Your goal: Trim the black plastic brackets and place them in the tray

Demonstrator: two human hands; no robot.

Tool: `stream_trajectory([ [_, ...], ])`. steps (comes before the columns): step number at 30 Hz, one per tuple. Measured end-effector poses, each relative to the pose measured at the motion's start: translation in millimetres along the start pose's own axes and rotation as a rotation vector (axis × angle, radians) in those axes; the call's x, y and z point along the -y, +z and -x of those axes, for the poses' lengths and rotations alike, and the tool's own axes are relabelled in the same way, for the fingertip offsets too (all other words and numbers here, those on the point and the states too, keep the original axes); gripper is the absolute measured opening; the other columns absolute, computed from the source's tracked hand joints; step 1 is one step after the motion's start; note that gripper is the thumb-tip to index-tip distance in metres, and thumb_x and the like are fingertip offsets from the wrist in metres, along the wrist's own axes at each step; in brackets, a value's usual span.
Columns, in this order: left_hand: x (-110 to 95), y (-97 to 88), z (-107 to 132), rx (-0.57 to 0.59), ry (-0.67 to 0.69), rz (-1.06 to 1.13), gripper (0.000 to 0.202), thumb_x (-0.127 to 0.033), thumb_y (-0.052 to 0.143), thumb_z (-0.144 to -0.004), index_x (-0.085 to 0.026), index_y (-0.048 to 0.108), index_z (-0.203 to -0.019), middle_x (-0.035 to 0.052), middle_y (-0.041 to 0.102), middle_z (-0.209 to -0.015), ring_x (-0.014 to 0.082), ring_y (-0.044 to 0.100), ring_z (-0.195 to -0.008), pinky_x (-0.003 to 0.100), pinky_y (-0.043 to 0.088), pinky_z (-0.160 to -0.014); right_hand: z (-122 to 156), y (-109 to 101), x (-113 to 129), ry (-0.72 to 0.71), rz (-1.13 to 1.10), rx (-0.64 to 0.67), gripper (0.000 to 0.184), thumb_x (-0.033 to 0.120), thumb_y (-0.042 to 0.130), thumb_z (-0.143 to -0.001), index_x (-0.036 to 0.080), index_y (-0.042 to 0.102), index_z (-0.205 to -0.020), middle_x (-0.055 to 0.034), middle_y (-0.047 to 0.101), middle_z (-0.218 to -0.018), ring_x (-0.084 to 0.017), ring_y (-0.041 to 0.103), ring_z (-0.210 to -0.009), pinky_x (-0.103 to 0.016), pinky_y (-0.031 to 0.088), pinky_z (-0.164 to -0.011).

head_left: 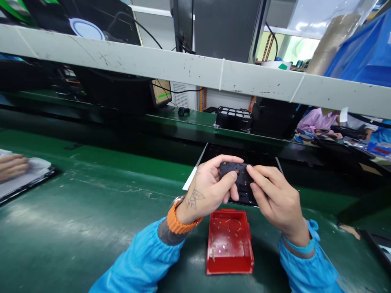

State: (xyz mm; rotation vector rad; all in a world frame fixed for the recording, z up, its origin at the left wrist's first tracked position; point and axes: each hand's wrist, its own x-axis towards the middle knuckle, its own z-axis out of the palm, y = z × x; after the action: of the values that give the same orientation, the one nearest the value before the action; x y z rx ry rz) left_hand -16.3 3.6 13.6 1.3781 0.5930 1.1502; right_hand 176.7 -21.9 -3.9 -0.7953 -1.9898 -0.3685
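Note:
My left hand (210,183) is closed around a small flat black plastic part (242,176), its thumb lying across the face. At the part's right edge, my right hand (276,195) has thumb and index finger near its upper corner; anything small between those fingertips is too fine to make out. Below both hands a red plastic bin (230,266) rests on the bench with several tiny brass-coloured pieces scattered inside. Behind the hands lies a black tray (210,151) with a white strip along its left side, partly hidden by them.
A grey shelf beam (195,69) crosses above the green bench (100,232). At far left, another person's hand (12,166) rests on papers (36,167). A black box with white-topped cells (233,118) and a scanner-like black device (183,111) stand on the back ledge.

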Motion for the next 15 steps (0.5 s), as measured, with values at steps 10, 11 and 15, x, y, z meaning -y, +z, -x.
stream_trajectory([
  [10, 3.5, 4.0, -0.2, -0.005, 0.039, 0.039, 0.018, -0.024, 0.065, -0.092, -0.016, 0.057, -0.107, -0.0035, 0.066, -0.058, 0.0099, 0.059, -0.041, 0.016, 0.041, -0.038, 1.4, 4.9, -0.9, -0.013, 0.000, -0.018, 0.051, 0.007, 0.061, -0.099, 0.021, 0.060, -0.147, -0.0149, 0.073, -0.123, -0.029, 0.070, -0.111, -0.046, 0.064, -0.092],
  [11, 4.3, 4.6, 0.3, -0.006, 0.047, 0.038, 0.017, -0.025, 0.064, -0.093, -0.017, 0.057, -0.106, -0.0036, 0.065, -0.058, 0.0102, 0.060, -0.042, 0.016, 0.041, -0.038, 1.4, 5.0, -0.6, -0.013, 0.001, -0.014, 0.051, 0.006, 0.061, -0.099, 0.020, 0.060, -0.148, -0.0151, 0.073, -0.124, -0.029, 0.070, -0.112, -0.046, 0.064, -0.092],
  [15, 6.0, 7.3, 2.5, -0.035, 0.067, 0.002, 0.015, -0.023, 0.065, -0.093, -0.017, 0.057, -0.104, -0.0062, 0.061, -0.053, 0.0092, 0.058, -0.040, 0.015, 0.039, -0.038, 1.1, 5.0, 1.7, -0.018, 0.010, -0.002, 0.053, 0.006, 0.060, -0.099, 0.021, 0.058, -0.150, -0.0147, 0.072, -0.124, -0.029, 0.070, -0.112, -0.046, 0.064, -0.092],
])
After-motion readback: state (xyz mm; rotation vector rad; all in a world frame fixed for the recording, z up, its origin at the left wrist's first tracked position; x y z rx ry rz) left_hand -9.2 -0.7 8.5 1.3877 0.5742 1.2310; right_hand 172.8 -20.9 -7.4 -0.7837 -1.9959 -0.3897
